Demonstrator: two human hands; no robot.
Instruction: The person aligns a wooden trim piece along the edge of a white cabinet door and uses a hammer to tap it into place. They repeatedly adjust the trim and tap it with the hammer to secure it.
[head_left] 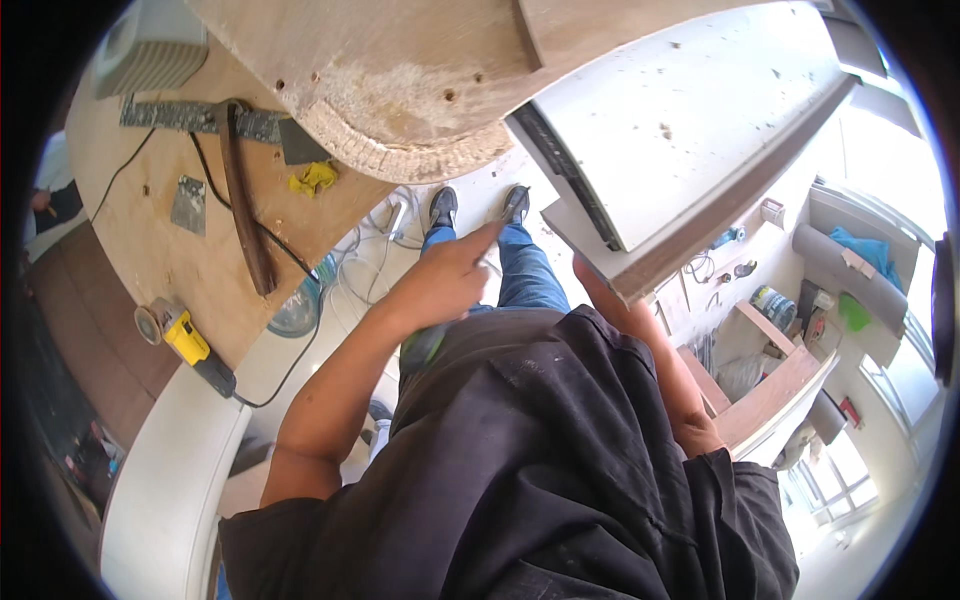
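My left hand [452,277] hangs in front of my body above my jeans [525,275] and shoes [443,208], back of the hand up, fingers stretched toward the floor, holding nothing that I can see. A green object [424,346] shows just under that wrist, against my black shirt. My right forearm [650,350] runs up to the lower corner of a large white panel [690,130]. The hand itself is hidden under the panel's wooden edge [700,235].
A plywood bench [150,250] on the left carries a yellow angle grinder [187,340], a long wooden handle [245,205], a yellow rag [314,178] and a metal plate [188,205]. A curved wooden piece [400,90] overhangs ahead. Cables [385,225] lie on the floor. Cluttered shelves [775,320] stand on the right.
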